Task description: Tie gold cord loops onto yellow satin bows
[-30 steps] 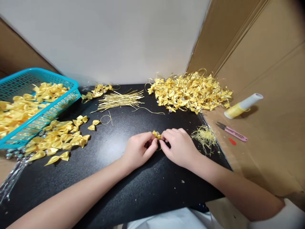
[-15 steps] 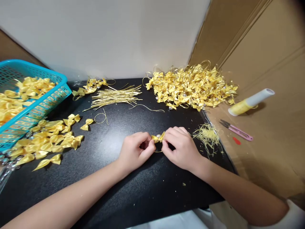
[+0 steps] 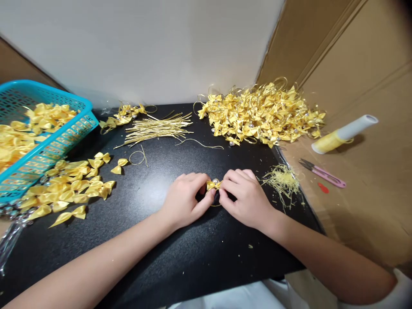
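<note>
Between my two hands is a small yellow ribbon bow [image 3: 212, 185] with a silver bell [image 3: 215, 181] at its middle. My left hand [image 3: 186, 197] pinches the bow's left side between thumb and fingers. From the other side, my right hand [image 3: 243, 197] has its fingertips closed on the right part of the bow. A thin gold cord [image 3: 216, 205] curves below the bow, between the hands. The fingers cover much of the bow's two loops.
A blue basket [image 3: 64, 143] of yellow bows stands left, loose bows [image 3: 77, 184] beside it. Gold cord pieces [image 3: 157, 128] lie at the back. A heap of belled bows [image 3: 260, 116] fills the back right, near thread scraps [image 3: 283, 180], pink thread snips [image 3: 325, 174] and a thread-wound tube [image 3: 341, 135].
My left fingers have shifted over the bow, with the thumb now pressing nearer its middle. The right hand keeps its hold. The view has moved slightly.
</note>
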`<state>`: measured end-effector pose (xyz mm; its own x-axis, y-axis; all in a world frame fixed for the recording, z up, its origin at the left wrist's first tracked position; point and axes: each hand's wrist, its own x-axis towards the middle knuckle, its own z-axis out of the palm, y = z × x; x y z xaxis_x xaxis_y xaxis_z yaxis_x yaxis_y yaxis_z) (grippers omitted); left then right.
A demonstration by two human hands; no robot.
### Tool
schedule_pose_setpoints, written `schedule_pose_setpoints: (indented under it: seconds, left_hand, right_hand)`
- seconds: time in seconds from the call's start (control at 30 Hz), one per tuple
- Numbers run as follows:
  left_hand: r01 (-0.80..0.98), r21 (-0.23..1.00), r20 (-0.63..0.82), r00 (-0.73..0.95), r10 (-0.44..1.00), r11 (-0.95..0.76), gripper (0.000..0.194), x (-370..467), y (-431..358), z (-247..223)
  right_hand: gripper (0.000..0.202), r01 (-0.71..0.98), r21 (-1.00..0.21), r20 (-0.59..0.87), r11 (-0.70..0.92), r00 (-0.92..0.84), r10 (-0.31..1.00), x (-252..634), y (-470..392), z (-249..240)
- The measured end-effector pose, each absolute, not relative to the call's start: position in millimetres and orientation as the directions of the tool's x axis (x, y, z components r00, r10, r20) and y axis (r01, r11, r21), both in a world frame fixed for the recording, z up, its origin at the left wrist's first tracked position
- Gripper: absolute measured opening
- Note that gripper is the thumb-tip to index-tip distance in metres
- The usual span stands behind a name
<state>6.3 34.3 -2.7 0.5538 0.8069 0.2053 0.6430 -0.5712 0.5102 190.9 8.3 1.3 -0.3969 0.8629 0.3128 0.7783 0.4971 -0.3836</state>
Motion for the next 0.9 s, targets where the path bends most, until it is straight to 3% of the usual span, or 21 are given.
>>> schedule_pose_setpoints:
  seconds: [0.4,0.67,0.9]
  left_hand:
    - [0.594,0.323,0.358,0.644,0.676,-0.736,0.023,6,35,-9]
    - [0.405,0.696,0.327,0.556,0.764,-0.593,0.024,6,34,1]
    - [0.33,0.802,0.245,0.578,0.778,-0.498,0.027,6,33,3]
  right_hand:
    - [0.021,0.789,-0.387,0.304,0.477,-0.379,0.874,189,8,-3]
    - [0.021,0.575,-0.655,0.33,0.489,-0.365,0.871,195,13,6]
    - [0.019,0.533,-0.699,0.302,0.477,-0.386,0.872,197,13,7]
